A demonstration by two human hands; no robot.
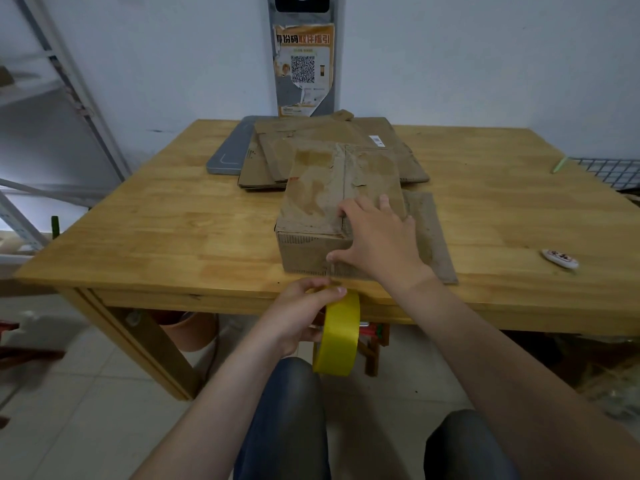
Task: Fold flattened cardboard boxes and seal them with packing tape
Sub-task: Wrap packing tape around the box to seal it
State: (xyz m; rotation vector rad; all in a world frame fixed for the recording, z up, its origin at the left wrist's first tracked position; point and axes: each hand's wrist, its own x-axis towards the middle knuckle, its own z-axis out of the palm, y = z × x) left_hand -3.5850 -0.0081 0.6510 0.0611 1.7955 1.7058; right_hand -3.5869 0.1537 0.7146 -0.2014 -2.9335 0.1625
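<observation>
The right hand's fingers (383, 202) lie spread and nearly straight on the closed top flaps of the cardboard box (311, 202), pressing beside the centre seam. Its thumb reaches down over the box's near face, so the right hand (377, 237) straddles the top front edge without curling round anything. The left hand's fingers (325, 291) are curled over the upper rim of the yellow tape roll (339, 337) and grip it. The left hand (304, 313) holds the roll on edge just below the near edge of the wooden table (173, 220), directly in front of the box and above the person's knee. Whether a strip of tape runs from the roll to the box cannot be told. The box stands near the table's near edge, about midway along it, with a flat cardboard sheet (429, 230) lying against its right side. Behind it, toward the far edge, lies a stack of flattened boxes (311, 140), partly on a grey tray (228, 154). A green pen (559, 165) lies near the right edge, and a small white oval object (560, 258) lies nearer.
</observation>
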